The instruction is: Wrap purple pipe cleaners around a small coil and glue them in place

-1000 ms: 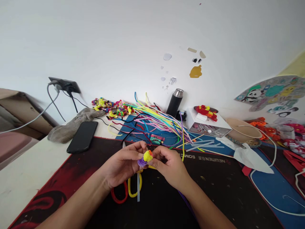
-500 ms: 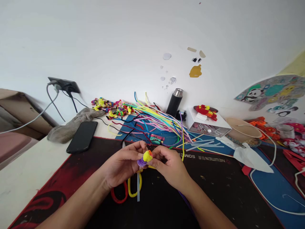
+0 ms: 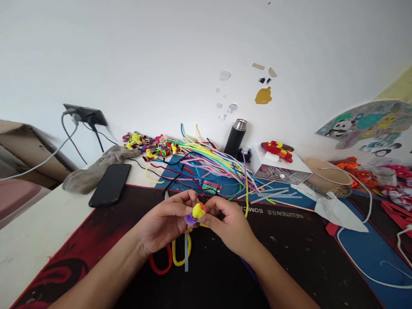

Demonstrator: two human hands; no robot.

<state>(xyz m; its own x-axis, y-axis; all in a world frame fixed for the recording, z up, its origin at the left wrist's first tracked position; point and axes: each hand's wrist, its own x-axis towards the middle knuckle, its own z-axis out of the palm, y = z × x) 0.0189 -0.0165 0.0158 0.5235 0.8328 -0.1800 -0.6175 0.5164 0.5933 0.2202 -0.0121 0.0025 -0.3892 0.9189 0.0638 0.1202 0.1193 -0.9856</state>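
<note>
A small pipe-cleaner figure (image 3: 195,214), yellow on top with a bit of orange and purple below, is pinched between both hands above the dark mat. My left hand (image 3: 169,221) grips its left side with thumb and fingertips. From the right, the thumb and curled fingers of my right hand (image 3: 228,223) close on it. Beneath the hands lie scissors with a red and a yellow handle loop (image 3: 174,256), their upper part largely hidden by my left hand. A pale flat strip (image 3: 186,255) lies across the yellow loop. Purple strands show beside my right forearm.
Behind the hands spreads a heap of coloured pipe cleaners (image 3: 219,161). Several finished figures (image 3: 154,146) sit left of it. A black thermos (image 3: 235,139), a white drawer box (image 3: 280,167) and a phone (image 3: 110,185) stand or lie around; a white cable (image 3: 360,272) curves at right.
Both hands keep their hold on the pipe-cleaner figure with hardly any movement. The whole view has shifted very slightly.
</note>
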